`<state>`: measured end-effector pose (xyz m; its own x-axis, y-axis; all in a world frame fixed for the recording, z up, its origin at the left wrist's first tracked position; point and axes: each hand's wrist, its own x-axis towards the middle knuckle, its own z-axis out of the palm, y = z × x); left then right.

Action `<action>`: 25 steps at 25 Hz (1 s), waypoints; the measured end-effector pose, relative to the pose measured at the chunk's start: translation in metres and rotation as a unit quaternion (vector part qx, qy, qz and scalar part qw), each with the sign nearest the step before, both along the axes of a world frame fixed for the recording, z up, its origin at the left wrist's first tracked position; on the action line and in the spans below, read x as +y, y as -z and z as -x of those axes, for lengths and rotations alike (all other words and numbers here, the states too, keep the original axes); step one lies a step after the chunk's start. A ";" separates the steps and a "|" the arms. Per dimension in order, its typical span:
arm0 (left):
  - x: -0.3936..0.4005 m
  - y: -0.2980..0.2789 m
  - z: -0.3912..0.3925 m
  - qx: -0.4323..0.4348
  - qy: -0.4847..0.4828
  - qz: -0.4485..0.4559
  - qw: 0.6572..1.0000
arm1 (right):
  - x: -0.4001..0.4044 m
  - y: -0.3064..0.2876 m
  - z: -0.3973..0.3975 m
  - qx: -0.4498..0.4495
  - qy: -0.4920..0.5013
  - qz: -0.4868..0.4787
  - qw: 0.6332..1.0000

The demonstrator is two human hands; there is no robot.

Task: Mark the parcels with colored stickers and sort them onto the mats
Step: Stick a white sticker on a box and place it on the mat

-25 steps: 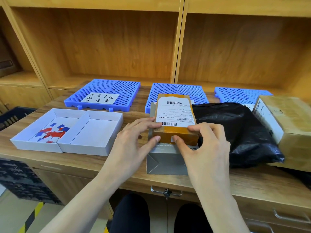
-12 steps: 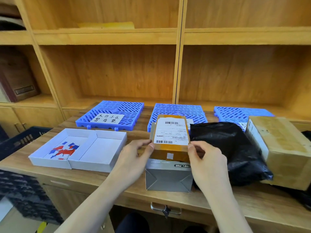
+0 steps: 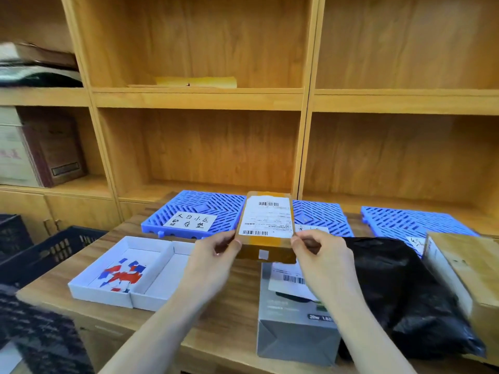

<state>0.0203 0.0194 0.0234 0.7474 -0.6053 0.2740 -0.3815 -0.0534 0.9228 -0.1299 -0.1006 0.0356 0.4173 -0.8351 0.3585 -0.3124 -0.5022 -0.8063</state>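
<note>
White divided tray (image 3: 151,298) with red, blue stickers (image 3: 120,275) at left. Left hand (image 3: 216,255), right hand (image 3: 318,252) pinch taped brown parcel (image 3: 266,228), lifted above grey box (image 3: 294,327); small white patch, maybe sticker, on near face. Black bag (image 3: 399,292) right.

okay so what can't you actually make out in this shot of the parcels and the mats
All in the head view:
- Shipping label on the held brown parcel: print too small.
- Middle blue mat: its paper label mostly behind the right hand.
- Right mat: its label partly hidden by the black bag.
- Cardboard box: blurred, cut off by the right edge.
</note>
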 end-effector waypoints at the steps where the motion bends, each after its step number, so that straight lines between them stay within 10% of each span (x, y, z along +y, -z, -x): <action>1: 0.001 -0.007 -0.010 0.009 -0.006 0.013 1.000 | -0.002 -0.005 -0.014 -0.004 -0.008 -0.006 1.000; 25: -0.062 0.038 -0.369 0.099 -0.139 -0.051 0.984 | -0.079 0.028 -0.395 0.139 -0.125 -0.012 0.982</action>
<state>0.3890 -0.0424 -0.0147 0.9204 -0.3872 0.0547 -0.1520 -0.2255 0.9623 0.2651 -0.1797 0.0074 0.6890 -0.7011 0.1837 -0.3918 -0.5736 -0.7194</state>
